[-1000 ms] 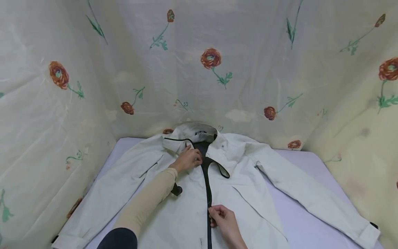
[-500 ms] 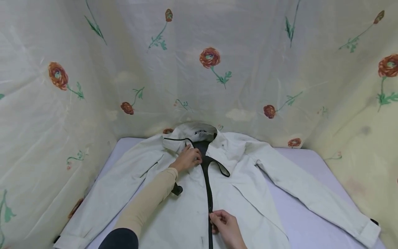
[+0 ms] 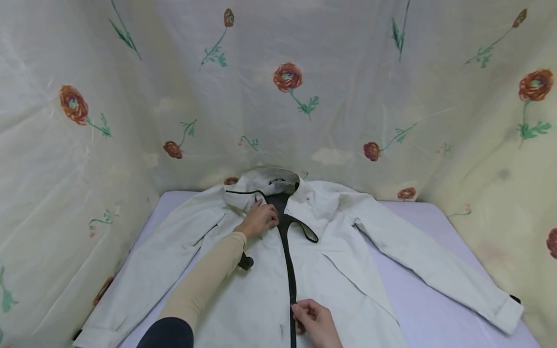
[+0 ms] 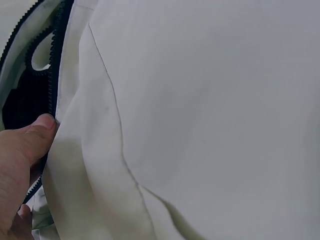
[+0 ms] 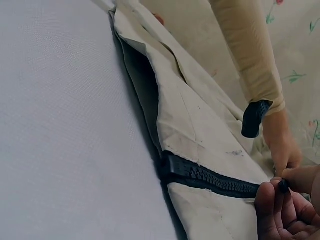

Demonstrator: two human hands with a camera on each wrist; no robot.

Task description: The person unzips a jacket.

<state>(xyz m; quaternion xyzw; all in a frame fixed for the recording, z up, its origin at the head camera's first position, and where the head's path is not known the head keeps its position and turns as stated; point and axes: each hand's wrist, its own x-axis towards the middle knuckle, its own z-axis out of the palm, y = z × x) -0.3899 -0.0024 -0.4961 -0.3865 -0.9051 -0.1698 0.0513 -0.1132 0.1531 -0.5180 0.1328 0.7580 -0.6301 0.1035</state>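
Observation:
A white jacket (image 3: 348,251) lies face up on a lavender surface, sleeves spread, with a black zipper (image 3: 287,261) running down its middle. My left hand (image 3: 266,218) rests just under the collar and pinches the jacket's front edge beside the zipper teeth; in the left wrist view the thumb (image 4: 32,137) presses on that edge. My right hand (image 3: 299,309) is lower on the zipper near the hem. In the right wrist view its fingertips (image 5: 295,182) pinch the small black slider at the end of the closed zipper (image 5: 215,180).
Cream floral curtains (image 3: 287,96) close in the surface at the back and on both sides. The jacket's sleeves reach out to cuffs at the near left (image 3: 91,336) and the right (image 3: 505,309). Bare lavender surface (image 3: 435,309) shows at the right front.
My right hand has slid a little down the zipper toward the hem. The left hand has stayed at the collar. The view has tilted slightly.

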